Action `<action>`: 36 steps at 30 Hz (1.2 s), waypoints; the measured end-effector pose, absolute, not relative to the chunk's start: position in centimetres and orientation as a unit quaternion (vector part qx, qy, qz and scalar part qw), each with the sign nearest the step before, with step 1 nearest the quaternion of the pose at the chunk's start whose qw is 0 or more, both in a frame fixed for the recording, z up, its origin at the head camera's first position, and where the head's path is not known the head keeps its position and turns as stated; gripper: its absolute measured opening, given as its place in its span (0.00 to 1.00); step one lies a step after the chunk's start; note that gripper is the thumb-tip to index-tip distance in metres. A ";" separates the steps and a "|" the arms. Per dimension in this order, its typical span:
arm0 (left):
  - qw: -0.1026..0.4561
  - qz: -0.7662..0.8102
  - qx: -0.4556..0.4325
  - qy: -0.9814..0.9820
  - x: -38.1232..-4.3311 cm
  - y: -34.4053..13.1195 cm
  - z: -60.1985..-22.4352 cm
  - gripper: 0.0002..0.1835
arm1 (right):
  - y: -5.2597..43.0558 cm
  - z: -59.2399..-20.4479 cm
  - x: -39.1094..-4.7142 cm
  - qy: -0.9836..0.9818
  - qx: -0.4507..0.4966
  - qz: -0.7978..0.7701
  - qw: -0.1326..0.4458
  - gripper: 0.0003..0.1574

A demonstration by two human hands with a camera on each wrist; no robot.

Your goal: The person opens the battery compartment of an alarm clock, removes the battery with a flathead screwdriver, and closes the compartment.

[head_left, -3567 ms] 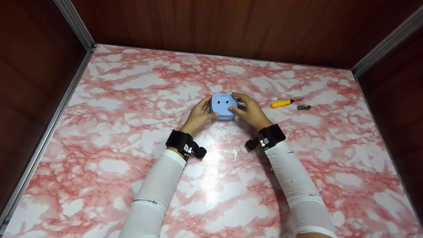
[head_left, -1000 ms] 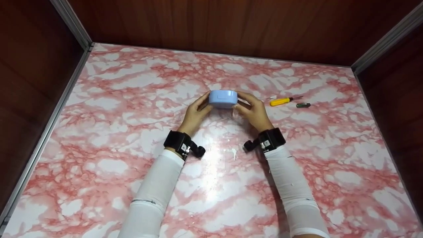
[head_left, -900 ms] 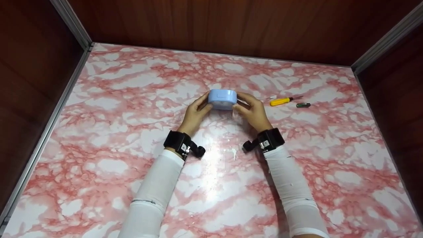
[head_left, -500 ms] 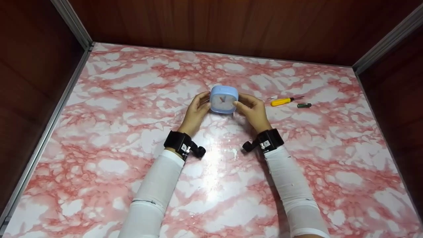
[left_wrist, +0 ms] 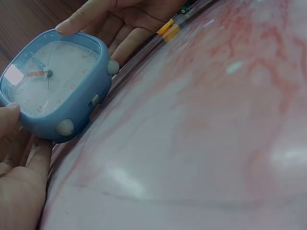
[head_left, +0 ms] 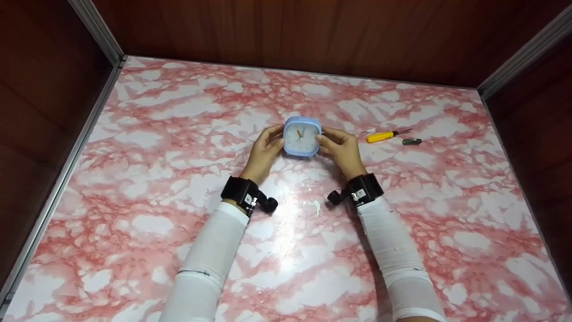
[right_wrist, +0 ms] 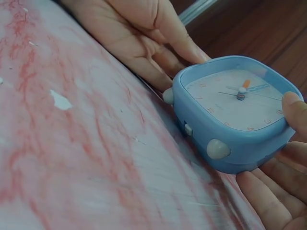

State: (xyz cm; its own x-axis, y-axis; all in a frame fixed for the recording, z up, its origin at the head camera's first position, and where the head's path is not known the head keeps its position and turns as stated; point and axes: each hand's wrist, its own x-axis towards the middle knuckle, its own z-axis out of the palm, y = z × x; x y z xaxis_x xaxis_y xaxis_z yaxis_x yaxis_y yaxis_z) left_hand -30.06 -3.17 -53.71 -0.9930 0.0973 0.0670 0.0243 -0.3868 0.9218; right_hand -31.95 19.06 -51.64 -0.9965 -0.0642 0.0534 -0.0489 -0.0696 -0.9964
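A light blue alarm clock (head_left: 302, 137) with rounded corners is held between both hands, its white dial tilted up toward the head camera. An orange hand stands out on the dial, and small white feet (right_wrist: 218, 149) show on the case in the wrist views. My left hand (head_left: 262, 151) grips the clock's left side, thumb at the front rim and fingers behind. On the other side my right hand (head_left: 343, 150) grips it the same way, its thumb over the dial's edge. The clock's back is hidden.
To the right lie a yellow-handled screwdriver (head_left: 382, 136) and a small dark green cylinder (head_left: 411, 141). The red-and-white marbled table (head_left: 178, 170) is bounded by dark wood panels (head_left: 295, 36) at the back and sides. White specks lie in front of the hands.
Between both hands the clock has turned over: first its back with two dark spots faced up, then its narrow edge, and now its dial. Screwdriver and green cylinder lie as before.
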 end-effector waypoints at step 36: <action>0.053 0.812 0.032 0.580 -30.1 -3.1 -53.7 0.27 | 18.9 -51.5 -32.3 0.744 -0.008 -0.668 -0.004 0.24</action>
